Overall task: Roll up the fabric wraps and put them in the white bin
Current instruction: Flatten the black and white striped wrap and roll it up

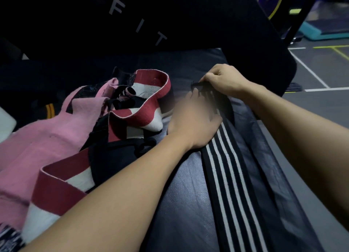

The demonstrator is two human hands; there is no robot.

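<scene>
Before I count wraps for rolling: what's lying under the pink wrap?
A red-and-white wrap pokes out beneath the pink wrap, beside black fabric. Anything deeper is covered.

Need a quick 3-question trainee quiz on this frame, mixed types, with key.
1. True or false: the black fabric wrap with white stripes is already rolled into a tight coil.
2. Which hand pinches the far end of the striped wrap? A) left hand B) right hand
3. Fill in: the loose heap at the left holds a pink fabric wrap and a ___-and-white wrap.

Key:
1. False; it lies stretched out flat along the dark padded mat.
2. B; the left hand rests flat on the wrap nearer the camera, blurred.
3. Red.
</scene>
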